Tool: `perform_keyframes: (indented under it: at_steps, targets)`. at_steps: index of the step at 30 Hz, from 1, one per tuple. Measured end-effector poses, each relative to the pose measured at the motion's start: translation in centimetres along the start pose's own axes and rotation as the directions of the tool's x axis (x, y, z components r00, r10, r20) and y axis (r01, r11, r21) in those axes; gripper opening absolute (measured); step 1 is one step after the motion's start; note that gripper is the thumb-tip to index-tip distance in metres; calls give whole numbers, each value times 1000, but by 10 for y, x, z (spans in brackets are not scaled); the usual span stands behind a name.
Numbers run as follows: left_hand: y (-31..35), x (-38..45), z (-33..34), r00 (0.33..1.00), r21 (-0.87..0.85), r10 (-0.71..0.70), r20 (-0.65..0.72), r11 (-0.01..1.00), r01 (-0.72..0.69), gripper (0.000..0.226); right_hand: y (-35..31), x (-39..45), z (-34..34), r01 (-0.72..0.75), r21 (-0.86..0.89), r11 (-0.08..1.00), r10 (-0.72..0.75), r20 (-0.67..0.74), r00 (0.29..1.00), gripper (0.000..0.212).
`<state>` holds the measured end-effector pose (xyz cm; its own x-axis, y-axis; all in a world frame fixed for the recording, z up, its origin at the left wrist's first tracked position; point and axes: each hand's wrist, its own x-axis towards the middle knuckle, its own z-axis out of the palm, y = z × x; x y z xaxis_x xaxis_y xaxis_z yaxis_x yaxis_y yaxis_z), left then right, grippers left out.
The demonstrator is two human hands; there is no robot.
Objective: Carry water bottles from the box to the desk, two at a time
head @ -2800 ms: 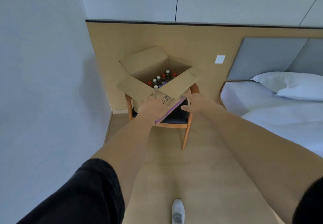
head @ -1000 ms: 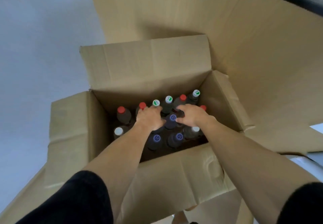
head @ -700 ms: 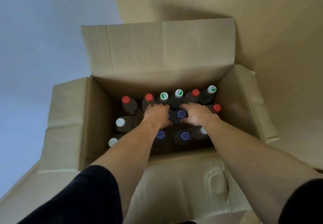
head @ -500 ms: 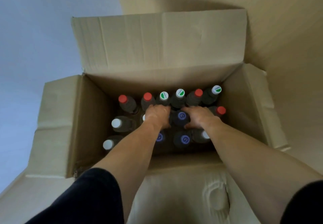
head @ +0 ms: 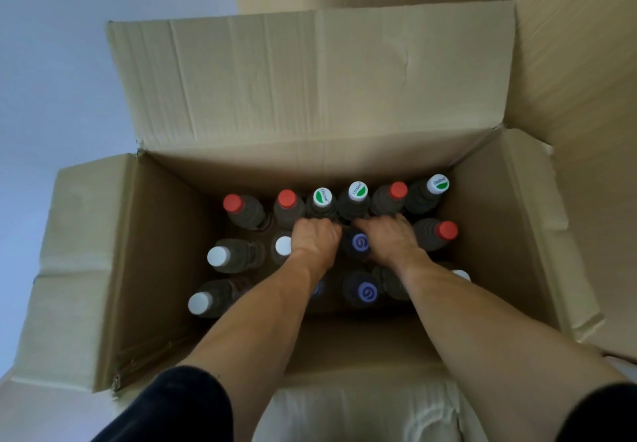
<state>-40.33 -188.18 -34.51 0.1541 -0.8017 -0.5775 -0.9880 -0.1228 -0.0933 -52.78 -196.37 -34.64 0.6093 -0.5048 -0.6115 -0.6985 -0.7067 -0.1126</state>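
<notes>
Both hands are down inside the cardboard box, among upright water bottles packed close together. The left hand has its fingers curled downward over the top of a bottle in the middle row; that bottle is hidden beneath the hand, so I cannot tell how firm the hold is. The right hand likewise curls its fingers down just beside a purple-capped bottle, near the green-and-white caps along the box's far wall; what it grips is covered. The step in hand looks like seizing 2 bottles, 1 per hand. To do it well, each hand should close round a neck below the cap and lift straight up, since neighbours stand touching and a tilted pull could drag or topple them. Red-capped bottles stand toward the far left corner, white-capped ones along the left wall. The box's 4 flaps are folded outward, the far flap standing up against a tan wood-look panel; a pale wall lies to the left. The desk is not in view.
</notes>
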Motion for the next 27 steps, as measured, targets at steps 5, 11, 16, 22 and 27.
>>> perform_keyframes:
  at_steps: [5, 11, 16, 22, 27]
  targets:
    - [-1, -5, -4, 1000, -99, -17, -12, 995, 16, 27, -1, -3, -2, -2, 2, 1000, 2, -5, 1000, 42]
    - [-20, -26, -36, 992, -246, -25, -121, 969, -6, 29, 5, -33, -28, 8, 214, 977, -10, 10, 1000, 42]
    - [-50, -56, -73, 985, -511, -52, -166, 858, -41, 33, 18, -65, -61, 56, 510, 859, -28, -63, 998, 47]
    - [-77, -83, -100, 985, -939, -114, -129, 332, -85, 26, 16, -95, -97, 100, 788, 608, -34, -100, 994, 28]
    - [-87, -101, -118, 987, -991, -130, -97, 106, -83, 27, 2, -121, -117, 62, 951, 305, 17, -70, 997, 31]
